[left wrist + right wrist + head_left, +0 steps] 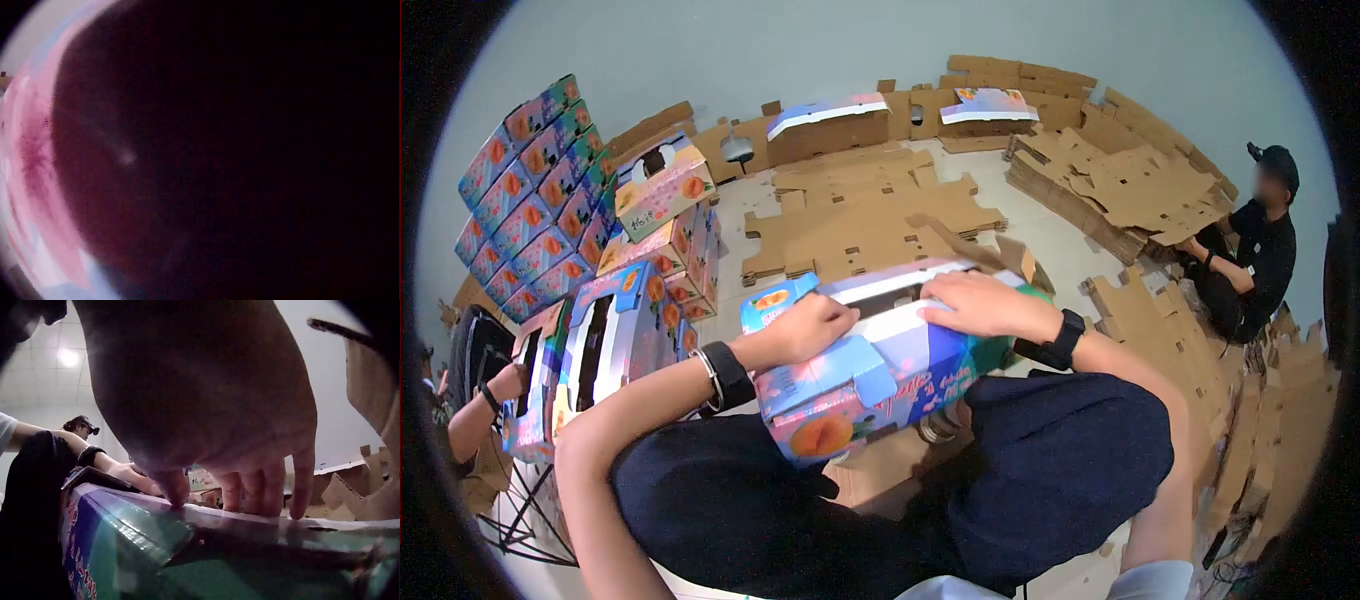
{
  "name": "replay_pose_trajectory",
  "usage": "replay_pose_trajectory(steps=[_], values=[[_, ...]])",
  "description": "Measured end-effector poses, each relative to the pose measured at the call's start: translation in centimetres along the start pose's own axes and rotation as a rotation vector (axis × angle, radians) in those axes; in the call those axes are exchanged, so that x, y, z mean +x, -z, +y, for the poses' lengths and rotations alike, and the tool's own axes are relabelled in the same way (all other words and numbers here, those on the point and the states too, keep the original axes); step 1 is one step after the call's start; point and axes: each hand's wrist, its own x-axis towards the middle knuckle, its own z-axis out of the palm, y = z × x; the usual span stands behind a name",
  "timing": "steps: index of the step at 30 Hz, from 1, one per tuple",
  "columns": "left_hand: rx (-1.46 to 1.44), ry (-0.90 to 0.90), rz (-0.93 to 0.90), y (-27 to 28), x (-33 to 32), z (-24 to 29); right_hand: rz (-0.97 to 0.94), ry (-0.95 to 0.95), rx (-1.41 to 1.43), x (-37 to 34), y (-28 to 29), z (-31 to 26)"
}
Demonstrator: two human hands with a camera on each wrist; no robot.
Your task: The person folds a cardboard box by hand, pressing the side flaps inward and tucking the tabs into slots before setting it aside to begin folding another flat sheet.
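Note:
A printed fruit carton rests across the person's lap, tilted, with a blue flap on its near side and an open slot along its top. The left hand grips the white top panel left of the slot, its fingers curled. On the right part of the top lies the right hand. Seen from the right wrist, that hand's fingers reach down fairly straight and their tips press the carton's white top edge. The left wrist view is mostly dark, with a pink printed surface at its left.
Finished-looking cartons are stacked at the left, with more cartons nearer. Flat cardboard sheets cover the floor ahead; a pile lies right. A person in black sits at the right. Another person's hand touches a carton at left.

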Motion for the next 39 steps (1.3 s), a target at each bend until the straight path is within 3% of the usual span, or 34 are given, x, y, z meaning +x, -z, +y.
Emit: replay_pose_trajectory(steps=[1,6,10,13,16,18,20,24,25,26,27,28,29,31,33,35,37,38,39], values=[[0.030,0.046,0.008,0.6,1.0,0.5,0.054,-0.008,-0.028,0.3,0.3,0.4],[0.245,-0.056,0.063,3.0,7.0,-0.8,0.282,-0.038,-0.077,3.1,0.7,4.7],[0.372,-0.095,0.049,2.9,11.0,-4.5,0.191,-0.023,0.000,5.7,-2.0,9.9],[0.396,-0.007,-0.121,0.9,11.6,-8.7,0.047,-0.011,-0.045,7.5,-7.9,13.0],[0.305,0.043,-0.184,-0.7,11.0,-16.0,0.104,0.100,-0.006,8.1,-11.6,14.3],[-0.074,0.098,-0.037,-0.5,10.0,-21.2,0.097,0.090,0.026,9.3,-10.8,14.3],[-0.445,0.229,-0.030,1.4,9.0,-22.7,0.109,0.097,0.070,9.7,-8.9,13.5],[-0.347,0.388,-0.122,5.9,7.0,-19.2,0.042,0.257,-0.012,7.8,-7.2,11.2],[-0.044,0.376,-0.059,6.2,6.5,-16.0,0.040,0.253,-0.012,6.9,-7.1,10.4],[0.259,0.358,0.007,5.9,6.4,-13.4,-0.139,0.146,0.042,5.9,-6.9,9.3],[0.183,0.339,0.020,4.6,6.1,-11.4,-0.316,0.041,0.097,4.9,-6.9,8.3],[0.229,0.157,0.054,2.7,5.2,-10.8,-0.313,0.044,0.097,3.7,-7.6,8.0],[0.375,0.132,0.007,1.2,4.1,-9.3,-0.260,0.084,0.108,2.1,-8.7,8.5],[0.833,-0.077,0.206,-2.0,2.4,-8.9,-0.207,0.120,0.109,-0.3,-10.0,10.1],[0.908,-0.153,0.244,-2.4,1.8,-7.9,-0.061,-0.070,-0.031,-2.7,-10.9,11.6],[0.985,-0.236,0.288,-3.0,1.6,-7.8,-0.119,-0.147,-0.111,-4.9,-11.1,12.8],[0.880,0.044,0.065,-3.4,0.7,-10.1,-0.181,-0.214,-0.179,-6.9,-11.6,12.5],[0.883,0.051,0.066,-3.0,-0.2,-11.0,-0.143,-0.209,-0.229,-8.0,-12.6,11.6],[0.696,0.276,0.207,-2.1,-1.2,-11.7,-0.101,-0.199,-0.273,-8.2,-13.4,10.7]])
